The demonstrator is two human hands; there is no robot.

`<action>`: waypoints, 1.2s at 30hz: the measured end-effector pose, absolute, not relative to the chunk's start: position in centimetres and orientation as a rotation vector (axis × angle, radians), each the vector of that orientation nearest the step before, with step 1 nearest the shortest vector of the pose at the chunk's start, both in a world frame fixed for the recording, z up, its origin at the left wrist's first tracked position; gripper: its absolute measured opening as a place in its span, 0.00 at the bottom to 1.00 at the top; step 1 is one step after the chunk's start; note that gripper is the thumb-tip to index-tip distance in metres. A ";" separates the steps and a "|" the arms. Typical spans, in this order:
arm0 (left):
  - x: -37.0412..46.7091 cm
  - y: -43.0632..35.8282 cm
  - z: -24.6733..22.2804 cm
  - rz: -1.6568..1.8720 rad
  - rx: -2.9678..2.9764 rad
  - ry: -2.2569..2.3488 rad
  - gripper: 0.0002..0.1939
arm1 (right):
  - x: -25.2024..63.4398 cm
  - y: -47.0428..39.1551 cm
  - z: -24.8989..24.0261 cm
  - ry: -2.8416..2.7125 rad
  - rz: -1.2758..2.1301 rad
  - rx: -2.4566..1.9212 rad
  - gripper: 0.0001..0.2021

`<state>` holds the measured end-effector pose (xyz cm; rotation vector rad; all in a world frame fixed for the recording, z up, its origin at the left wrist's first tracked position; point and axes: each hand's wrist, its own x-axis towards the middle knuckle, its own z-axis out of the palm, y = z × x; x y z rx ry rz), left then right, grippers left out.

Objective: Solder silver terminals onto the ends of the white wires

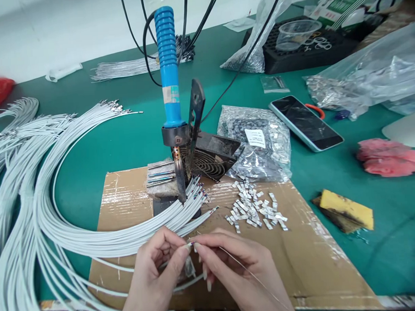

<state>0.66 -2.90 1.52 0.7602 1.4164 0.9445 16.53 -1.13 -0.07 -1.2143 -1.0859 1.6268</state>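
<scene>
My left hand and my right hand meet at the lower middle, over the cardboard. The left thumb and forefinger pinch a small cable end. Against it, the right fingertips grip a thin wire that trails down to the right. Just beyond the hands lies a bundle of white cables, its ends beneath the tip of a blue-handled soldering iron held upright in a stand. Small metal pieces are scattered on the cardboard, right of the cable ends.
More white cables cover the left side. A plastic bag of parts, a phone, a yellow sponge and a pink cloth lie to the right. Behind them stands a black tray.
</scene>
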 end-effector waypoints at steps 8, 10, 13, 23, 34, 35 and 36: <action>0.3 -3.3 0.7 0.900 0.812 1.325 0.22 | 16.2 -1.0 0.7 -0.839 1.741 -1.242 0.05; 0.3 -3.4 0.7 0.878 0.818 1.319 0.22 | 16.1 -0.9 0.6 -0.748 1.778 -1.219 0.09; 0.4 -3.2 1.2 0.869 0.810 1.359 0.23 | 16.2 -0.8 0.4 -0.607 1.802 -1.184 0.14; 0.8 -3.7 0.5 0.983 0.934 1.521 0.16 | 16.8 -0.8 0.3 -0.751 1.732 -1.297 0.14; 1.4 -4.8 -1.3 1.187 1.724 1.646 0.10 | 17.1 -0.9 0.1 -1.073 1.625 -1.316 0.12; 1.5 -4.8 -1.3 1.203 1.727 1.647 0.10 | 17.1 -1.0 0.0 -1.136 1.574 -1.321 0.12; 1.6 -4.7 -1.2 1.213 1.718 1.652 0.11 | 17.1 -1.1 0.0 -1.187 1.528 -1.323 0.12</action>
